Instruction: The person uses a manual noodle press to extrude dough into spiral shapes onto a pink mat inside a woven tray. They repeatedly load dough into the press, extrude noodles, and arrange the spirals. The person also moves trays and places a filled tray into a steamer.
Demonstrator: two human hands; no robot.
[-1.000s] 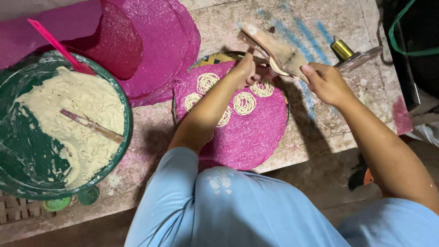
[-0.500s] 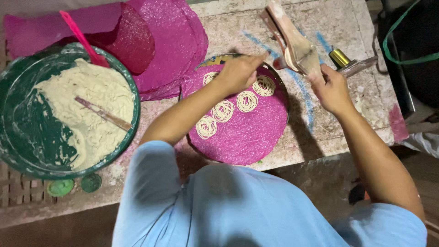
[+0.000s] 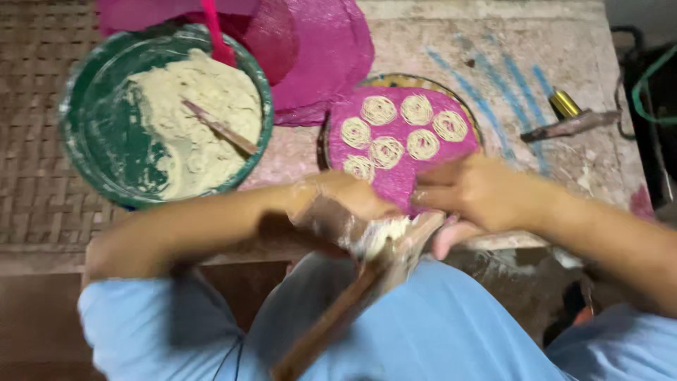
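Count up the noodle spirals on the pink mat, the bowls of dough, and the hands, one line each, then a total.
Noodle spirals on the round pink mat: 6, the first at
Green bowl of dough: 1
Hands: 2, left hand and right hand, both on the wooden press
Total: 9

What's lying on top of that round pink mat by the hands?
Six pale coiled noodle nests lie on the pink mat. Its near edge is covered by the right hand, so anything there is hidden.
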